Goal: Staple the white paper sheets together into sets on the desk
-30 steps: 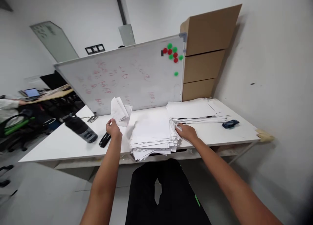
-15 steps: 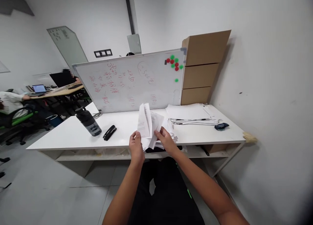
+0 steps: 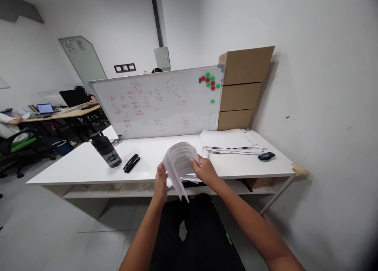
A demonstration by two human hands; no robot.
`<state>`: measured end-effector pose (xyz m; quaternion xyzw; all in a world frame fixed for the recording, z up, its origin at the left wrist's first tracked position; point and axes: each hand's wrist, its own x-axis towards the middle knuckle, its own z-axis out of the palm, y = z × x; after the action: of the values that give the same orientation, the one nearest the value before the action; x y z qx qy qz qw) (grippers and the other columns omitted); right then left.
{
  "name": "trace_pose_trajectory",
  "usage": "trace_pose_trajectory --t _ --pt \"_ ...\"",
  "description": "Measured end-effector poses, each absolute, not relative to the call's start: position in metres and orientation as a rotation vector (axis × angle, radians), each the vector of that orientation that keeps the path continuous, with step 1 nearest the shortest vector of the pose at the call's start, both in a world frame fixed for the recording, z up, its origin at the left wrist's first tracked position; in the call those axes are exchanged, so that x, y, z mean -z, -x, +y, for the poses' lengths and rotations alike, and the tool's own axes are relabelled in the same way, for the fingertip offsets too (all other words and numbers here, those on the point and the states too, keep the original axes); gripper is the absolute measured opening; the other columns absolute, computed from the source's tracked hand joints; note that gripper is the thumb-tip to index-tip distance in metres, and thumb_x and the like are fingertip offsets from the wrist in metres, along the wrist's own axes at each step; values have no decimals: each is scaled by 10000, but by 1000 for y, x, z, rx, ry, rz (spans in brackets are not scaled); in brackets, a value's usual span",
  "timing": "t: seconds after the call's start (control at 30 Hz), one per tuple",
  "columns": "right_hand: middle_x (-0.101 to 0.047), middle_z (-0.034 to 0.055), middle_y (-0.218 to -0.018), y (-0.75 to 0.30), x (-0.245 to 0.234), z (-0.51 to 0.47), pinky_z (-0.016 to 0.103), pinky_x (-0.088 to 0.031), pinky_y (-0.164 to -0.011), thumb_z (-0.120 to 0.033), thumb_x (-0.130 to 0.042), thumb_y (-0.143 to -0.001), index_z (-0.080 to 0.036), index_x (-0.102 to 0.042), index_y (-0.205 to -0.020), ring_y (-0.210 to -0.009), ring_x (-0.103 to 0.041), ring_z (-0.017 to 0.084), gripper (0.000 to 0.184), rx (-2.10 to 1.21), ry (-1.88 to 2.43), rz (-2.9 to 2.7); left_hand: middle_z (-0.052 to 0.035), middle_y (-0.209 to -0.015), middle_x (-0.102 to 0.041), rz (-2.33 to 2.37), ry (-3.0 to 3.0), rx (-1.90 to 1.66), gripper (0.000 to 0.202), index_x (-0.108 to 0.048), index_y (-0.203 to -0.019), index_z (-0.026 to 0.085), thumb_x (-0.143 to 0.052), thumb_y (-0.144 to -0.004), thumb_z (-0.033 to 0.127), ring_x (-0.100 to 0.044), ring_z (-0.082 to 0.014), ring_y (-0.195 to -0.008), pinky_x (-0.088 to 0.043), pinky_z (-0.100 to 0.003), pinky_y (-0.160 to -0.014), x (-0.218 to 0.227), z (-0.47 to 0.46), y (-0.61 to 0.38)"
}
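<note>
Printed white paper sheets (image 3: 180, 157) are bent in an arch between my two hands, just above the front edge of the white table (image 3: 73, 166). My left hand (image 3: 161, 182) is closed on the left edge of the sheets, its fingers partly hidden behind them. On the right side, my right hand (image 3: 204, 169) pinches the sheets with its thumb on top. The lower ends of the sheets hang past the table edge. More loose papers (image 3: 190, 179) lie underneath, mostly covered. To the left, a black stapler (image 3: 131, 163) rests on the tabletop.
A dark water bottle (image 3: 106, 150) stands left of the stapler. Behind, a whiteboard (image 3: 141, 117) leans by stacked cardboard boxes (image 3: 240, 96). A stack of white sheets (image 3: 227, 139) and a small dark object (image 3: 266, 156) lie to the right. A co-worker's arm (image 3: 13, 121) shows far left.
The sheets, which stood upright and folded in my hands, now curve over in an arch with their ends hanging down. Both hands keep hold. The view has tilted slightly.
</note>
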<state>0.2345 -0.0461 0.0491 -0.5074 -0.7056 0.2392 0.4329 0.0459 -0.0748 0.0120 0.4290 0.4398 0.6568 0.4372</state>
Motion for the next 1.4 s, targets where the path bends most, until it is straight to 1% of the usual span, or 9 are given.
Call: trace_pose_trajectory --t 0.17,0.27,0.37,0.47,0.77,1.07,1.23,1.3,1.4 --pt "-747 60 -875 -242 -63 -38 281 -437 -711 -279 -428 -933 -240 -688 -1127 -809 -662 227 327 -242 1458 -1902 -174 -1167 -686 879 -978 -1442 1030 -676 -1170 207 -295 -629 997 -520 -355 -1292 -490 -472 -987 -31 -83 -19" --pt "-743 56 -849 -244 -69 -33 288 -452 -704 -304 -437 -934 -227 -704 -1058 -800 -660 227 304 -362 1435 -1840 -173 -1158 -693 938 -1097 -1450 865 -685 -1156 187 -540 -665 883 -549 -360 -1259 -475 -470 -1012 -36 -80 -13" --pt "-751 45 -914 -245 -71 -28 305 -491 -763 -361 -456 -939 -224 -709 -1034 -860 -670 221 303 -534 1240 -1778 -136 -1121 -718 1209 -1238 -1516 604 -710 -1098 190 -786 -670 610 -630 -326 -1140 -489 -444 -997 -41 -64 -13" --pt "-751 72 -1027 -245 -62 -19 353 -510 -853 -431 -514 -914 -201 -711 -1070 -971 -676 250 341 -614 1139 -1650 -100 -1037 -740 1354 -1364 -1580 441 -727 -1033 183 -789 -715 482 -669 -296 -1026 -519 -414 -922 -44 -41 -13" --pt "-733 124 -1155 -247 -3 12 409 -515 -963 -496 -609 -833 -153 -704 -1138 -1116 -665 281 469 -775 1235 -1413 -13 -836 -708 1500 -1719 -1448 295 -690 -877 209 -711 -774 485 -651 -200 -825 -510 -323 -795 -12 5 -10" --pt "-758 100 -1074 -249 3 9 388 -531 -905 -473 -557 -875 -176 -732 -1090 -1050 -686 288 406 -711 1297 -1522 -106 -1137 -711 1445 -1663 -1374 483 -638 -1161 181 -709 -792 485 -666 -257 -1050 -520 -391 -914 12 5 -12" --pt "-753 101 -1107 -270 -5 4 397 -532 -920 -514 -535 -901 -187 -718 -1122 -1070 -683 293 435 -714 1291 -1495 -127 -1200 -667 1776 -1876 -1602 460 -573 -1266 179 -479 -943 492 -597 -258 -1167 -442 -454 -1036 9 20 33" --pt "-752 109 -1115 -282 -6 9 406 -540 -921 -510 -570 -878 -174 -716 -1126 -1061 -690 299 442 -790 1324 -1442 -174 -1266 -630 2170 -1815 -1547 469 -597 -1243 143 -424 -960 474 -500 -312 -1293 -357 -529 -1101 14 33 57" --pt "-753 127 -1113 -298 -1 17 419 -554 -917 -487 -629 -832 -146 -720 -1121 -1046 -703 310 457 -910 1393 -1358 -245 -1492 -432 2691 -1683 -1208 600 -484 -1397 75 -473 -917 435 -213 -395 -1472 -165 -662 -1145 36 50 82"
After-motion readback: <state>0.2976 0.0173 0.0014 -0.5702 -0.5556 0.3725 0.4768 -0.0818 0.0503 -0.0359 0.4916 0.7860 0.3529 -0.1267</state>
